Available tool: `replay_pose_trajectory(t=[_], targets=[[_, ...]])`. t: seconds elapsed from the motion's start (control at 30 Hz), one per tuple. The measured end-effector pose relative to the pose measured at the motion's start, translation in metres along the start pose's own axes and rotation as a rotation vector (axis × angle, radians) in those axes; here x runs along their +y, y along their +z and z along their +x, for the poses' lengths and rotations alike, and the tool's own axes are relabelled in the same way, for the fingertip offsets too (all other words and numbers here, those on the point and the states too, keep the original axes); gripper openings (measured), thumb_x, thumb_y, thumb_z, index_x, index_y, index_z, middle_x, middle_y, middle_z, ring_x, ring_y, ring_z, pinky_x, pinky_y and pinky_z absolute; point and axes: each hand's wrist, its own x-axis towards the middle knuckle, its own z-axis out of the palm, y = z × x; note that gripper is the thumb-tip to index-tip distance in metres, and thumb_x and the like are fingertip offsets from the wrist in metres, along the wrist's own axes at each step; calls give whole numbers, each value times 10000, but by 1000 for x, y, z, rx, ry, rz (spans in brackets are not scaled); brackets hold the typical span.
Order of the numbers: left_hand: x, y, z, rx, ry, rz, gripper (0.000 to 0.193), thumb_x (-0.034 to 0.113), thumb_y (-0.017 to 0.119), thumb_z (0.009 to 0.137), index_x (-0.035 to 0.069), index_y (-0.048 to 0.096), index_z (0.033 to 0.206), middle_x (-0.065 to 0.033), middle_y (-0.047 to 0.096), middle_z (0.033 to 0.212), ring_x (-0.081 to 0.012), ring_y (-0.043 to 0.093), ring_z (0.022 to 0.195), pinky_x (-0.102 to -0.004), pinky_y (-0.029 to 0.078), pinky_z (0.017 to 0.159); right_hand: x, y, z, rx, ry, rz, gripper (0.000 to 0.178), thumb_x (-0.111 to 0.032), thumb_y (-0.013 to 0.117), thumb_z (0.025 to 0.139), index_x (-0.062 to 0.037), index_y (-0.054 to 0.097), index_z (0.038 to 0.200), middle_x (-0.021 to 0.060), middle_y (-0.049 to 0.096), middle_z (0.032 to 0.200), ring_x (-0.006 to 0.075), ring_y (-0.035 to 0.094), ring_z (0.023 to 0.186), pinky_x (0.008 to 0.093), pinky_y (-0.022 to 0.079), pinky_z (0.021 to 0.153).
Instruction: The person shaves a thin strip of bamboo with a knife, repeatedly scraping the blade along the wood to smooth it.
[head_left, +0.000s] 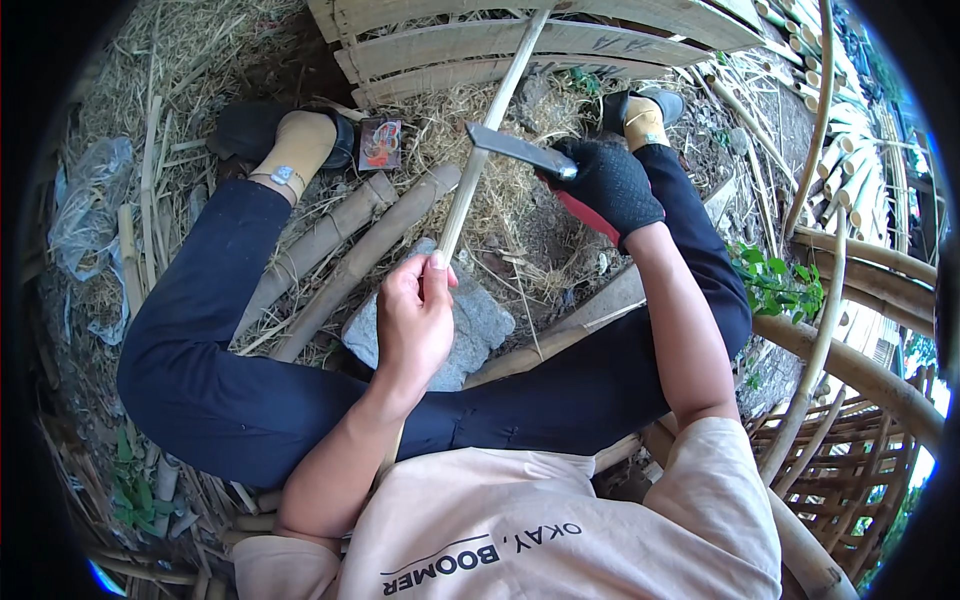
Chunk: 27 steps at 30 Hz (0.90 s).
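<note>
My bare left hand [415,315] is closed around the lower part of a pale bamboo strip [513,82], its thumb laid along the top. The strip slants up and away from me, and its far end overlaps the wooden slats. In a black and red glove, my right hand [608,188] grips a knife [515,148] by the handle, which the fingers hide. The knife's blade points left and crosses the strip around its middle; whether it cuts in cannot be seen. Beneath my left hand, between my legs, lies a grey stone [485,335].
A slatted wooden crate [440,48] stands ahead. Thick bamboo pieces [365,255] and a small red pack [380,143] lie on straw-covered ground. Left is a clear plastic bag [95,190]; right are cut bamboo poles [855,180], a leafy plant [780,285] and a woven basket [850,470].
</note>
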Motion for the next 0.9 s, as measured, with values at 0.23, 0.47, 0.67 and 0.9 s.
replay_pose_trajectory(t=[0.23,0.47,0.67,0.9], targets=[[-8,2,5,42,89,136,347,213,482,1047,23,566,770,-48,472,554,-127,452,481,-336,342,488,-40,9,-8,-142,-98,-18,242,-303,727,781,-169,751,981,162,710,824,381,687,792,461,552,739],[-6,1,1,64,130,216,344,197,474,1043,18,556,760,-78,464,541,-162,458,472,-356,346,492,-36,13,-1,-131,-78,-67,198,-294,644,806,-156,742,909,169,711,815,370,701,805,470,558,755],[-6,1,-4,32,136,205,345,195,471,1050,24,556,763,-49,445,533,-123,432,468,-329,324,476,3,4,19,-53,97,-20,249,-324,659,818,-137,761,948,185,724,882,367,705,852,464,557,800],[-1,2,1,-10,66,91,356,217,466,1064,34,558,773,12,423,548,-71,387,473,-300,297,459,21,10,26,32,170,-78,278,-351,631,855,-140,759,982,188,725,900,379,703,874,460,556,820]])
